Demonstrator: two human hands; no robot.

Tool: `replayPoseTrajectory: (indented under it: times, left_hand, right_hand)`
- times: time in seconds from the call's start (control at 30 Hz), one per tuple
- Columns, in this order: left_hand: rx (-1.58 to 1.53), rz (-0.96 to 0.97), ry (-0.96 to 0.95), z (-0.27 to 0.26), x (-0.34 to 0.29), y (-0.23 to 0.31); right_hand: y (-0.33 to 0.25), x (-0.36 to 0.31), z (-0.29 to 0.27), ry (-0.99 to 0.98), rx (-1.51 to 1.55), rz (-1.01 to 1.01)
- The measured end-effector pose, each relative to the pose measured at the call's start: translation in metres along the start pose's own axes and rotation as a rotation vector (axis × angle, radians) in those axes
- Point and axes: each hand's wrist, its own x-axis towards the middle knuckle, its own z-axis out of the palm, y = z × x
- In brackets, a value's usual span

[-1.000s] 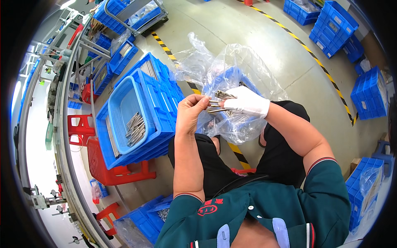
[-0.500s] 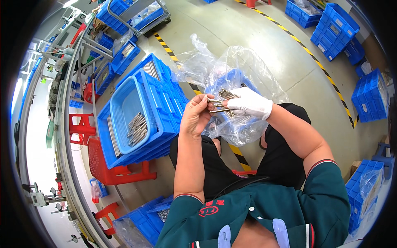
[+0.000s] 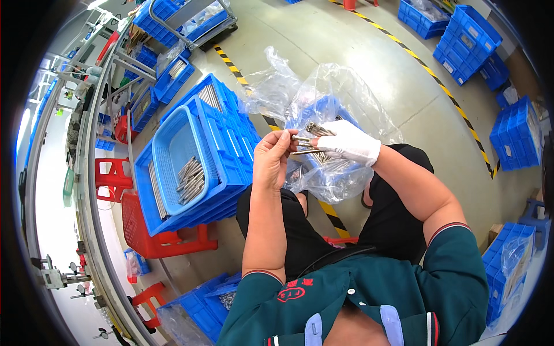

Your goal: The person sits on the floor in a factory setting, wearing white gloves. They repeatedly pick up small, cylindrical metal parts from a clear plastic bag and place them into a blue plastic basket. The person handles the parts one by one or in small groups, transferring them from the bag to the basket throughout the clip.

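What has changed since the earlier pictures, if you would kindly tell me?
The left hand has turned slightly, shifting a little right at the wrist, and is still at the ends of the rods. Nothing was visibly taken or released. The gloved right hand still holds rods; the basket and crates stayed put.

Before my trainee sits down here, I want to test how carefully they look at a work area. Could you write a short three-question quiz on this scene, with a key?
1. True or false: the light blue basket is empty.
2. Choose one: the glove on the right hand is A) black, B) white, C) red.
3. In a few words: what does that gloved hand hold?

Key:
1. False; a pile of slim metal pieces lies in it.
2. B.
3. Several metal rods.
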Motion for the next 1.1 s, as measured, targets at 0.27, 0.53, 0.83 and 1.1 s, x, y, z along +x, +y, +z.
replayPoseTrajectory:
  times: [0.27,0.53,0.83,1.1]
  left_hand:
    - [0.148,0.003,-0.029,-0.001,-0.004,0.007]
    - [0.342,0.108,0.118,-0.011,0.0,0.013]
    - [0.155,-0.092,-0.016,-0.001,-0.003,0.0]
    - [0.287,-0.044,-0.027,0.002,-0.005,0.003]
  right_hand:
    - [-0.004,0.0,0.002,-0.014,-0.041,0.011]
    - [-0.003,0.001,-0.003,0.047,-0.17,-0.04]
    - [-0.008,0.003,-0.003,0.105,-0.308,-0.04]
    - [-0.006,0.003,-0.002,0.105,-0.43,-0.136]
